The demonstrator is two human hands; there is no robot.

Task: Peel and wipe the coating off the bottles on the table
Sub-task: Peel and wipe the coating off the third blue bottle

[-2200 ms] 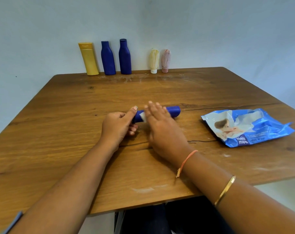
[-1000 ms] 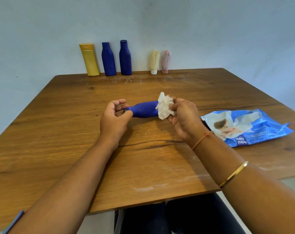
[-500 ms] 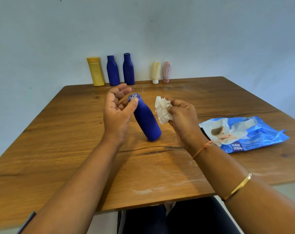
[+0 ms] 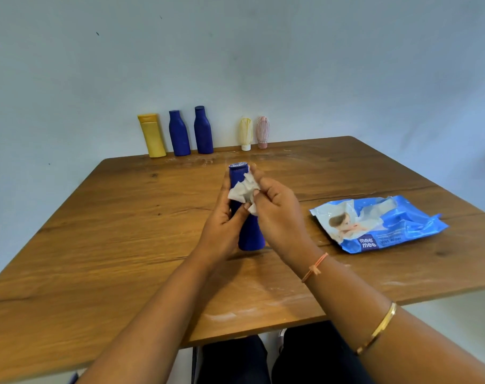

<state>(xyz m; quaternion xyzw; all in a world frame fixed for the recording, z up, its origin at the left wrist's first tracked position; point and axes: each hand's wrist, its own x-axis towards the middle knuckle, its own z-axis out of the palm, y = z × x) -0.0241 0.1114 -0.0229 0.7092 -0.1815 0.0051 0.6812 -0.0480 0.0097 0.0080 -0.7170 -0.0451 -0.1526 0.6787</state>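
Blue bottle (image 4: 249,234) is cap-up near the middle of the table (image 4: 119,245), leaning a little to the left, and both hands are on it. Left hand (image 4: 221,231) is wrapped round the middle of it from the left side, thumb laid across the front, so that's a proper grip. Right hand (image 4: 277,214) pinches a crumpled white wipe (image 4: 242,192) and presses it against the bottle's upper part, just under the cap (the cap's top looks paler and scuffed, the rest is solid blue). Can't tell if the base is actually sitting on the wood or held just off it.

Off to the right, well apart from the bottle, a pack of wet wipes (image 4: 380,225) lies flat. It's blue with a baby picture and "mee mee" on it, and its top looks peeled open.

Along the far edge by the wall there's an upright row:
- yellow bottle (image 4: 152,135) at the left end
- second blue bottle (image 4: 178,133) and third blue bottle (image 4: 203,130) close together
- then a gap
- small cream bottle (image 4: 246,133) and small pink bottle (image 4: 263,131) side by side

Whitish smears and dust show on the tabletop, mostly near the front edge and by the far row. Right wrist has an orange thread band (image 4: 314,268), and further up the forearm there's a gold bangle (image 4: 378,328).
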